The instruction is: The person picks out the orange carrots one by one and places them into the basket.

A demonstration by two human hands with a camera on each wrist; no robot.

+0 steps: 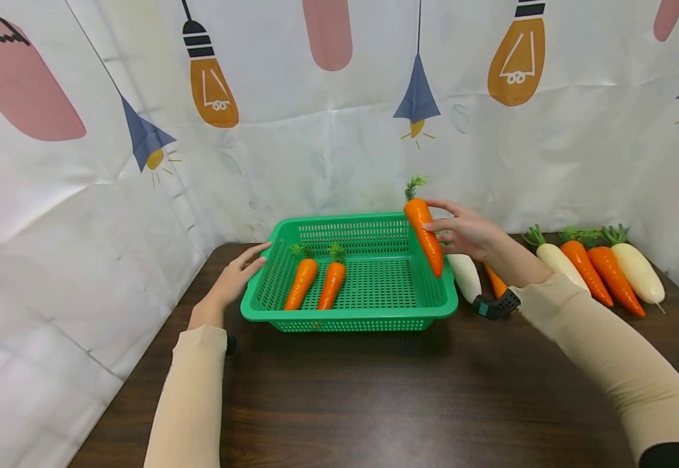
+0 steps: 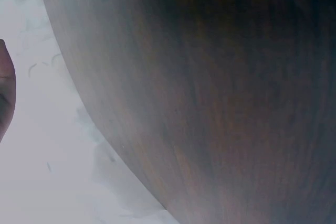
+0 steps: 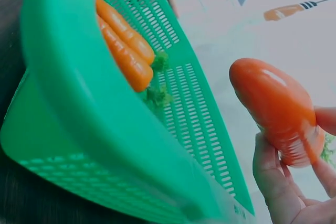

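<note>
My right hand [image 1: 462,231] grips an orange carrot [image 1: 424,234] with a green leafy top, held tilted above the right end of the green basket [image 1: 345,314]. In the right wrist view, thumb and fingers close around this carrot [image 3: 275,108] near its leafy end. Two more carrots, one on the left [image 1: 301,284] and another beside it [image 1: 332,286], lie inside the basket toward its left side. At the basket's left rim rests my left hand [image 1: 231,279], its fingers fairly straight. Only a sliver of that hand enters the left wrist view.
Right of the basket lie a white radish [image 1: 465,276] and a carrot [image 1: 494,281] partly hidden by my right wrist. Farther right, carrots [image 1: 586,270] and white radishes [image 1: 640,268] form a row on the dark wooden table [image 1: 345,396]. A patterned curtain [image 1: 339,149] hangs behind.
</note>
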